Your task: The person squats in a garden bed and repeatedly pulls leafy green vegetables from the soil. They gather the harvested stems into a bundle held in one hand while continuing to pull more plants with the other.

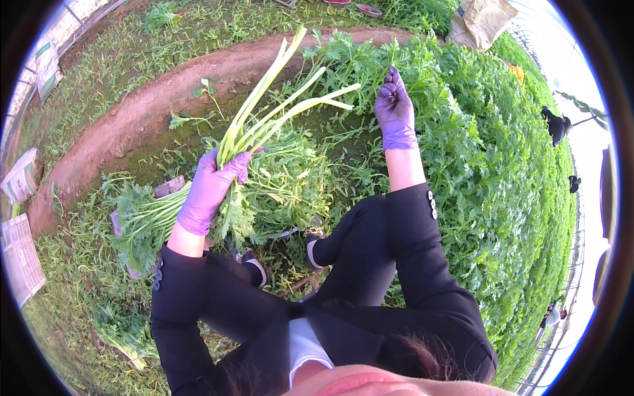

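Note:
My left hand (213, 185), in a purple glove, is closed around a bunch of leafy green stalks (252, 119); their pale cut ends point up and to the right, and leaves hang below the fist. My right hand (395, 106), in a soiled purple glove, is raised at the edge of the standing leafy crop (475, 148), its fingers curled; whether anything is between them cannot be told. Left of my left hand, a pile of cut stalks (153, 213) lies over a partly hidden purplish holder. Loose cut greens (292, 173) lie on the ground between my hands.
A curved soil ridge (148, 101) runs beyond my hands. At the left are a plastic crate (22, 257) and printed sacks (24, 175). A tied bunch (126, 349) lies at lower left. Another sack (480, 22) stands at the top right. Several people (555, 126) are far off at the right.

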